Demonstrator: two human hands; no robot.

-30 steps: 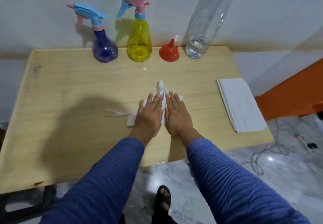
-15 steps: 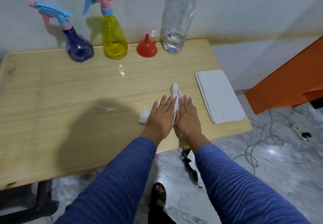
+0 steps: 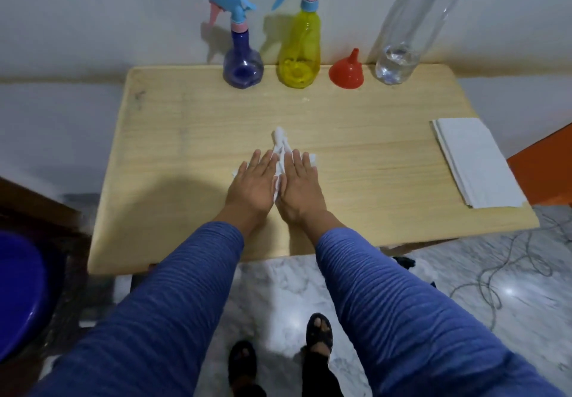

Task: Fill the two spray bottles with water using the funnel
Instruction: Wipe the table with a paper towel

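Head view: we are pressing both palms, left hand [image 3: 254, 185] and right hand [image 3: 299, 185], fingers flat and extended, on a crumpled tissue [image 3: 280, 146] mid-table, and we are judging firm, even pressure best for blotting. Blue spray bottle [image 3: 242, 56], yellow spray bottle [image 3: 299, 47] and funnel [image 3: 347, 70] are standing untouched by the wall.

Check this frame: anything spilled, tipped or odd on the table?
No spill or damage visible. The one untidy item is a crumpled white tissue mid-table, pressed flat under the left hand and right hand. The purple spray bottle, yellow spray bottle and clear bottle stand upright; the red funnel rests spout-up.
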